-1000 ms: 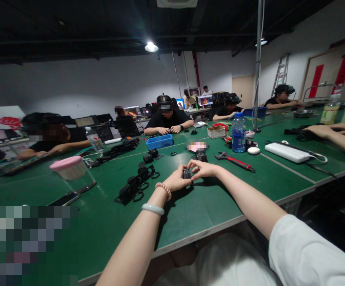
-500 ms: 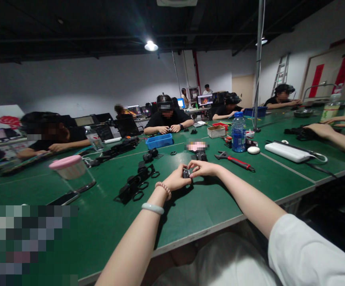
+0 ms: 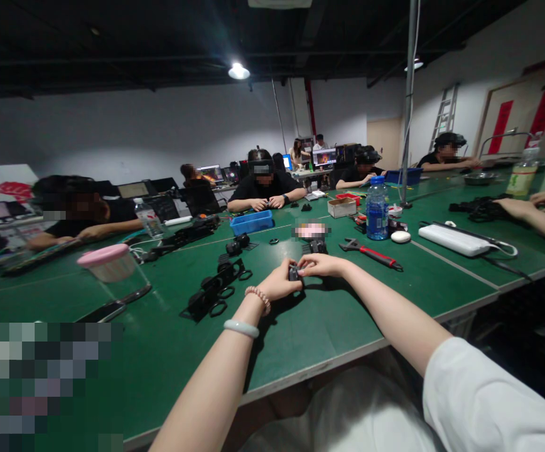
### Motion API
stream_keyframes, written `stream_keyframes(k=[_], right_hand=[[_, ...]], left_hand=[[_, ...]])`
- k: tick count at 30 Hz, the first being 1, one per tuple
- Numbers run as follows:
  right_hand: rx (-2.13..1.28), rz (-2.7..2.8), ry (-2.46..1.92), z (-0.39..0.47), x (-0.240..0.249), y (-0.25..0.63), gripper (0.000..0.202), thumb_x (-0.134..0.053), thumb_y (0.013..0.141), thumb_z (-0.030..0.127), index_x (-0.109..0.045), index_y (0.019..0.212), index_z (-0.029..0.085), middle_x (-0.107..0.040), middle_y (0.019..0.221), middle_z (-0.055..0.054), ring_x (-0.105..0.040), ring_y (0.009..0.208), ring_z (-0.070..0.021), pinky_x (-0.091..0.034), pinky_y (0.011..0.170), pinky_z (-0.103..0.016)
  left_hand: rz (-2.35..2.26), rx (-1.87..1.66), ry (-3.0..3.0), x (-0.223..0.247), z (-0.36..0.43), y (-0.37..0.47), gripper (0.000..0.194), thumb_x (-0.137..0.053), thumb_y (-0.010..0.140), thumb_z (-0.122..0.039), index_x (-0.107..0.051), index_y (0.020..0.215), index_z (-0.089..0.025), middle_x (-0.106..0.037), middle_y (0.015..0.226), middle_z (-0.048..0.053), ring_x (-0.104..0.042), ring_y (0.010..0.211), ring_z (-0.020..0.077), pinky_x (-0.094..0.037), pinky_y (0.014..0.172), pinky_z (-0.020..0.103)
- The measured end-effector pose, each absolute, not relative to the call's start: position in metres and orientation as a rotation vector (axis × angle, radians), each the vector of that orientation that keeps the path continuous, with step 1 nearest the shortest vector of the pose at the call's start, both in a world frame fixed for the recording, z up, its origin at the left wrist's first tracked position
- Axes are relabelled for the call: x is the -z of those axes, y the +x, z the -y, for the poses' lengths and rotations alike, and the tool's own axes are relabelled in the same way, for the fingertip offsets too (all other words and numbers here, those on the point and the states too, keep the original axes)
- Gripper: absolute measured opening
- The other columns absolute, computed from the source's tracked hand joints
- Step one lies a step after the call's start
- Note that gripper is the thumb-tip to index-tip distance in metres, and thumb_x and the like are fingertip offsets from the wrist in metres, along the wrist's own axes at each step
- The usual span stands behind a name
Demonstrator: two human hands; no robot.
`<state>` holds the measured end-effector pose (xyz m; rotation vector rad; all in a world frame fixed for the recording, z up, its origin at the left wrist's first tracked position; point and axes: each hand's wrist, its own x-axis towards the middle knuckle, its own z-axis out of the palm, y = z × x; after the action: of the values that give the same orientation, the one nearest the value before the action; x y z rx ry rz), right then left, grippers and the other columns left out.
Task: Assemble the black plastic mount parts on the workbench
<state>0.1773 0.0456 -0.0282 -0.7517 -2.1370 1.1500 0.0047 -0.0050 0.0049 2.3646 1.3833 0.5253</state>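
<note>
Between my hands, just above the green table (image 3: 319, 326), is a small dark, blocky part (image 3: 294, 274); its exact kind is too small to make out. My left hand (image 3: 279, 280) is closed round it from the left, thumb along the near side. From the right, the fingers of my right hand (image 3: 320, 265) pinch its other side. Behind them stands a black part (image 3: 317, 246) with a ridged body. To the left lie a row of black brackets (image 3: 213, 289) with loose black rings (image 3: 226, 292) and another black piece (image 3: 240, 243).
An adjustable wrench (image 3: 371, 254) with a red and black handle lies right of my hands, near a blue bottle (image 3: 377, 210) and a white power bank (image 3: 454, 240). A blue tray (image 3: 252, 222) is ahead. A pink-lidded cup (image 3: 107, 263) stands left. Co-workers sit around the table.
Both hands stay in nearly the same place on the small dark part, which has turned slightly. At the right edge, a co-worker's hands have shifted over a black item.
</note>
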Motion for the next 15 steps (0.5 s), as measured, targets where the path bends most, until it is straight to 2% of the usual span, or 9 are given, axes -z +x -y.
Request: stream_keyframes(k=[7, 10, 15], right_hand=[[-1.210, 2.084, -0.764, -0.0393, 0.0237, 0.1767, 0.034, -0.058, 0.064, 0.037, -0.051, 0.088, 0.013, -0.052, 0.073, -0.001, -0.048, 0.066, -0.0099, -0.039, 0.063, -0.023], [-1.254, 2.008, -0.773, -0.0383, 0.0240, 0.1778, 0.039, -0.061, 0.062, 0.036, -0.047, 0.092, 0.017, -0.048, 0.085, -0.002, -0.048, 0.069, -0.0092, -0.039, 0.066, -0.024], [-1.297, 1.979, -0.750, -0.0363, 0.0219, 0.1795, 0.055, -0.070, 0.049, 0.026, -0.042, 0.096, 0.022, -0.037, 0.103, -0.003, -0.048, 0.078, -0.0101, -0.040, 0.071, -0.027]], left_hand=[[-1.371, -0.543, 2.356, -0.0027, 0.0019, 0.0041, 0.054, -0.055, 0.055, -0.033, -0.038, 0.104, -0.015, -0.052, 0.078, 0.001, -0.050, 0.067, 0.0149, -0.039, 0.057, 0.025], [-1.369, -0.539, 2.355, -0.0030, 0.0024, 0.0044, 0.054, -0.054, 0.056, -0.033, -0.038, 0.104, -0.015, -0.052, 0.077, 0.001, -0.050, 0.066, 0.0145, -0.039, 0.056, 0.024], [-1.398, -0.555, 2.327, -0.0039, 0.0040, 0.0054, 0.057, -0.056, 0.055, -0.034, -0.038, 0.105, -0.015, -0.052, 0.080, 0.002, -0.050, 0.068, 0.0154, -0.040, 0.057, 0.025]])
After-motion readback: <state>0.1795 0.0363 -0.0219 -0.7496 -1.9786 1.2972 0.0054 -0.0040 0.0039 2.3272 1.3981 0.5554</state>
